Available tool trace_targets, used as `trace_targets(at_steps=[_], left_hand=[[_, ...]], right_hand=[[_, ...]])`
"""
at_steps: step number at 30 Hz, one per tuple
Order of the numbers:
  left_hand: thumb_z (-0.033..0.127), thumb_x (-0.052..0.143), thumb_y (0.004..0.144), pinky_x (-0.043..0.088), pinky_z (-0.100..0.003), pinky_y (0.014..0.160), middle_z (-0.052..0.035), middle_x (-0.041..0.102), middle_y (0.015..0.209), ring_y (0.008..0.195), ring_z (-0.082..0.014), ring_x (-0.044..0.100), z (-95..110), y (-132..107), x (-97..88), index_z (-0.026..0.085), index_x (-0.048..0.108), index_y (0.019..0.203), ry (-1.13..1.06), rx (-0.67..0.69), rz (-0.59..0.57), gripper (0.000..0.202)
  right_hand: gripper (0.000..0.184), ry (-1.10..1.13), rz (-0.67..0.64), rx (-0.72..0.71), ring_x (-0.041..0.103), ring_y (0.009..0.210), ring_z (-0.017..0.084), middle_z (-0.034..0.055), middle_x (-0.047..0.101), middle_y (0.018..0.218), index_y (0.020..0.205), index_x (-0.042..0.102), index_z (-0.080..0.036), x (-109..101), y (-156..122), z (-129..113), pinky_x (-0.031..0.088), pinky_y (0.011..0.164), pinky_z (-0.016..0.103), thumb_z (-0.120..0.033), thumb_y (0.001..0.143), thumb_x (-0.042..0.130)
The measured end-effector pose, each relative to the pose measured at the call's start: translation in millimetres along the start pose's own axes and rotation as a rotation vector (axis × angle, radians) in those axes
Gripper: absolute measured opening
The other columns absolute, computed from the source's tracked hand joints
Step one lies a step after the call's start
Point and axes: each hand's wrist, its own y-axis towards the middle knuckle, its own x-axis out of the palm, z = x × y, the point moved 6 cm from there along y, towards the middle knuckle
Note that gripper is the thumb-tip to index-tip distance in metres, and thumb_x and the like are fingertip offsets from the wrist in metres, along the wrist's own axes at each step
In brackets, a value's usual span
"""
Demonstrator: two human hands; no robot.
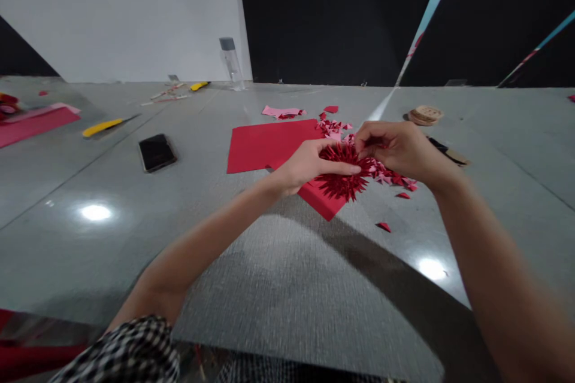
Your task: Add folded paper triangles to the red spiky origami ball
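A spiky dark red paper flower (342, 181) sits over a red paper sheet (269, 143) on the grey table (251, 287). My left hand (308, 166) holds the flower from the left, thumb stretched across its top. My right hand (395, 146) is curled over the flower's right side, fingers pinched at its upper edge. A heap of small pink and red folded paper pieces (335, 127) lies just behind the flower and trails under my right hand.
A black phone (156, 152) lies to the left. A yellow-handled knife (104, 127) and pink sheets (33, 122) are far left. A clear bottle (232, 63) stands at the back. A wooden roll (426, 114) lies at the right. Loose red scraps (384, 226) dot the table.
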Motion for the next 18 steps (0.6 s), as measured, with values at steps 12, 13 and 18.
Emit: trace_targets(at_steps=[12,13,18], left_hand=[[0.023,0.096,0.065,0.058,-0.039,0.098,-0.0021,0.078,0.092,0.087,-0.0151,0.074,1.6,1.7,-7.3,0.017,0.077,0.093,-0.130,0.095,0.198,0.035],[0.024,0.096,0.066,0.057,-0.040,0.099,-0.0021,0.078,0.093,0.088,-0.0157,0.074,1.6,2.3,-8.0,0.018,0.077,0.094,-0.161,0.109,0.198,0.034],[0.029,0.095,0.071,0.055,-0.041,0.102,-0.0026,0.077,0.099,0.095,-0.0182,0.073,3.0,6.4,-12.7,0.019,0.076,0.097,-0.295,0.196,0.195,0.034]], right_hand=[[0.039,0.315,0.099,0.122,0.066,0.086,0.015,0.0073,0.074,0.093,0.106,0.074,-0.018,-6.9,-4.3,6.9,0.054,0.081,0.031,-0.055,0.093,0.074],[0.043,0.331,0.101,0.149,0.066,0.087,0.015,0.0075,0.075,0.094,0.107,0.074,-0.018,-7.4,-4.7,9.0,0.054,0.080,0.031,-0.058,0.091,0.075],[0.041,0.386,-0.073,0.235,0.071,0.089,0.018,0.0045,0.078,0.098,0.104,0.078,-0.024,4.4,-5.6,14.9,0.058,0.080,0.033,-0.053,0.077,0.090]])
